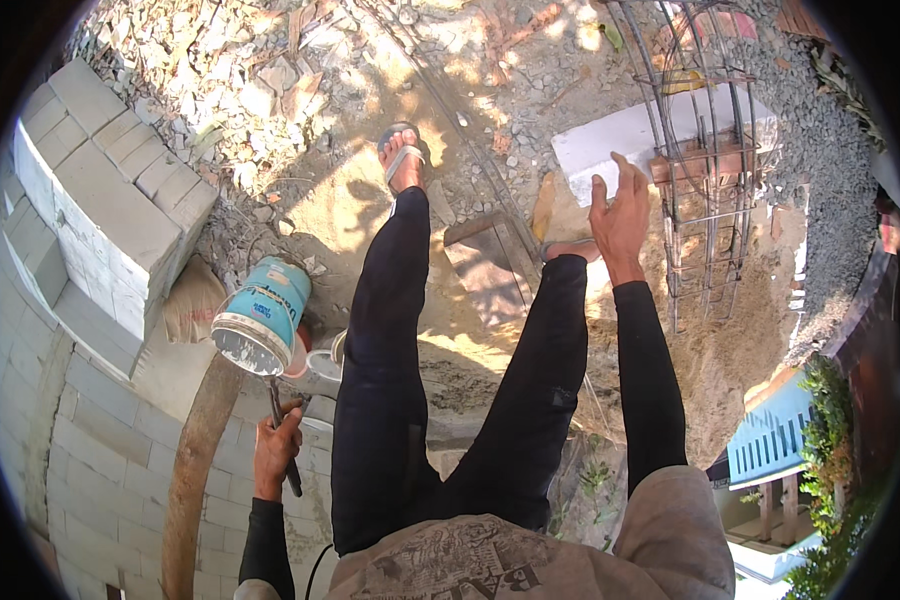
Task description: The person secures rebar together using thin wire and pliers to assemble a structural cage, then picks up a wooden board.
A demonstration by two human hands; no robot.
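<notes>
I look straight down past my black-trousered legs and sandalled feet onto sandy ground. My left hand (pixel 276 447) at the lower left is closed around the dark handle of a tool (pixel 281 440), beside the top of a pale block wall (pixel 120 460). A light-blue bucket (pixel 262 314) lies tilted on its side just above that hand, its white mouth facing me. My right hand (pixel 620 215) is raised with fingers spread and holds nothing. It hovers next to a rusty rebar cage (pixel 705 170) and a white block (pixel 620 140).
Stacked pale blocks (pixel 110 190) stand at the upper left beside a sack (pixel 192 300). Rubble and gravel (pixel 270 70) cover the ground at the top. A wooden board (pixel 490 265) lies between my feet. A curved rusty bar (pixel 192 470) crosses the wall. Green plants (pixel 830 480) grow at the right.
</notes>
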